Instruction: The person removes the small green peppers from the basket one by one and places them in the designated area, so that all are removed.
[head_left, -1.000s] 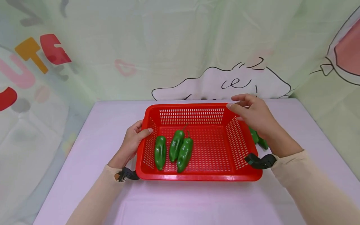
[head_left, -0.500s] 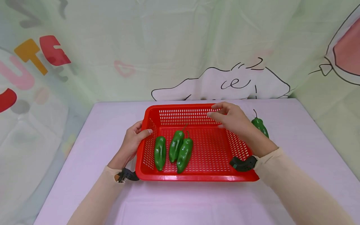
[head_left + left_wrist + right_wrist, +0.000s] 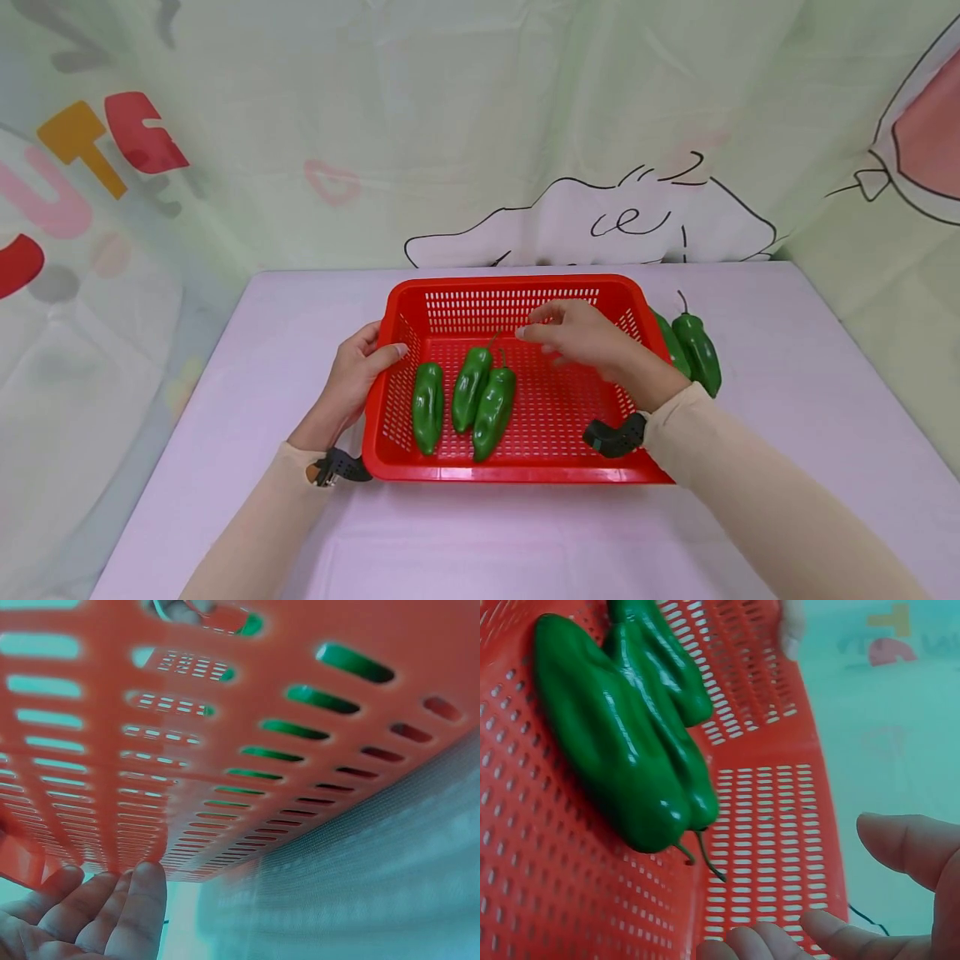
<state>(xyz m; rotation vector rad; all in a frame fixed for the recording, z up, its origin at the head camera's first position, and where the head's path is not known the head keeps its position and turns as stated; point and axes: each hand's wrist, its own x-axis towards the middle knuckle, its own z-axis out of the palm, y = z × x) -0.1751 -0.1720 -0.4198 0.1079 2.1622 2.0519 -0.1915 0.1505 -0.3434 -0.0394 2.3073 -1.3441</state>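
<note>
A red plastic basket (image 3: 525,473) with slotted walls stands on the table. Its left rim is gripped by my left hand (image 3: 351,375), thumb over the edge, with fingers (image 3: 139,911) against the outer wall in the left wrist view. Inside, on the left half, lie three glossy green peppers: one (image 3: 427,408) nearest the left wall, then two side by side, a middle pepper (image 3: 470,390) and a right pepper (image 3: 494,414). Over the basket's right half hovers my right hand (image 3: 583,335), holding nothing, its fingers spread from the thumb (image 3: 911,844) and apart from the peppers' stems (image 3: 712,859).
Outside the basket's right wall lie more green peppers, a whole one (image 3: 697,352) and another (image 3: 671,343) partly hidden by the rim. The lilac table cover (image 3: 480,542) runs back to a printed cloth backdrop (image 3: 480,125).
My right hand has moved left and down from the basket's back right corner to over its inside, uncovering the peppers on the right. My left hand and the basket stay put.
</note>
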